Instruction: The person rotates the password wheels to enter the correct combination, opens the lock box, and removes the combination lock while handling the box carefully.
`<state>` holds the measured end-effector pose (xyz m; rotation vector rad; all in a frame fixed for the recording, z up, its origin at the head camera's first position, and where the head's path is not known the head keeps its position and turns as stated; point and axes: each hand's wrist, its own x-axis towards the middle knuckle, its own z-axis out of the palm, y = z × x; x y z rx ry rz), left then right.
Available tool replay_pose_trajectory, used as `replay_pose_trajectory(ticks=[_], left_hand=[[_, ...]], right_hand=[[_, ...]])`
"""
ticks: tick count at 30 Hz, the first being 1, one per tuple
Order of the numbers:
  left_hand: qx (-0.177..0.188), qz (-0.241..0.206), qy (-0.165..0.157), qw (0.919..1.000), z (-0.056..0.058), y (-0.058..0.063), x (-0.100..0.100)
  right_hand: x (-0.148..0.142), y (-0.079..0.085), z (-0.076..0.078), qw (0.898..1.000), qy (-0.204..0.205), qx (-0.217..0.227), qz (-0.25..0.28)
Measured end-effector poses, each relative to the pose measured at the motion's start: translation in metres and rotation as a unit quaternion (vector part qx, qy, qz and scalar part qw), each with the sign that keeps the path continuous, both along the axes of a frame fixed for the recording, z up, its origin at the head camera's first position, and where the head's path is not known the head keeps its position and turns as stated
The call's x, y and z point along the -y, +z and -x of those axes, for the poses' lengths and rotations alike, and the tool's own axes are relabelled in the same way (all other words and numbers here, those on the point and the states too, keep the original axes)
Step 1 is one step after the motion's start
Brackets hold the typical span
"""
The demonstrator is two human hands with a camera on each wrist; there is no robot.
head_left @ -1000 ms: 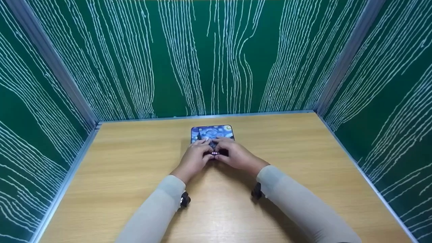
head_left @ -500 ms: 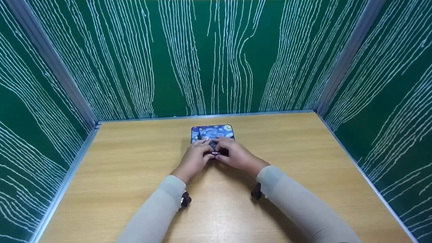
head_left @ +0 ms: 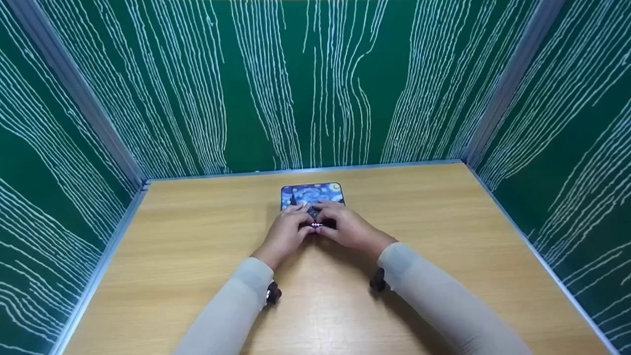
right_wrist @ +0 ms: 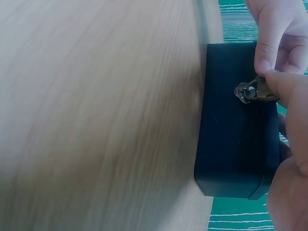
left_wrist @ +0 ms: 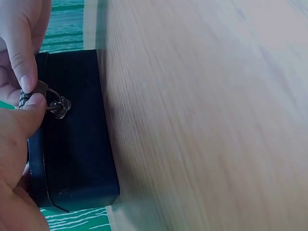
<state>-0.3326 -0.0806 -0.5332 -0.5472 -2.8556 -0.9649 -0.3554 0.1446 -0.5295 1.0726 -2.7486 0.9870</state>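
A box (head_left: 311,191) with a blue, painting-like starry picture on its lid lies on the table, under both hands. Its dark front (left_wrist: 77,139) carries a metal hasp (left_wrist: 60,107). Through the hasp runs the shackle of a small brass-coloured combination padlock (right_wrist: 264,89), lifted toward the lid edge. My left hand (head_left: 286,230) pinches one end of the padlock between thumb and finger, other fingers on the lid. From the opposite side, my right hand (head_left: 349,228) pinches the padlock likewise. The thumbs partly hide the number dials (left_wrist: 23,99).
The wooden table (head_left: 315,301) extends around the box and toward the front. Green panels (head_left: 256,98) with white wavy lines close off the back and both sides, with metal rails at the edges. A dark wrist camera (head_left: 272,293) sits on the left sleeve, another (head_left: 377,281) on the right.
The head view has shifted very slightly. Both hands stay on the padlock, with at most tiny finger movement, and the box has not visibly moved.
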Motion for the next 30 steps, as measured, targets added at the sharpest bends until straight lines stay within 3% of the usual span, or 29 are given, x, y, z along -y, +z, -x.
replay_pose_trajectory(ticks=[10,18,26,30], left_hand=[[0.021,-0.007,0.012,0.9997,-0.0031,0.0001,-0.0008],[0.025,-0.001,0.01,0.9996,-0.0005,0.0031,-0.0011],[-0.01,-0.003,-0.016,0.9998,-0.001,0.004,-0.0002],[0.001,-0.004,-0.008,1.0,-0.003,0.0038,0.0011]], right_hand=[[0.0011,-0.0011,-0.0017,1.0,-0.006,0.01,0.018],[0.0008,0.0031,-0.0023,0.999,-0.021,0.029,0.003],[0.0018,0.0012,0.0011,1.0,0.007,-0.009,0.021],[0.0031,0.0001,0.0011,0.999,0.013,-0.009,0.027]])
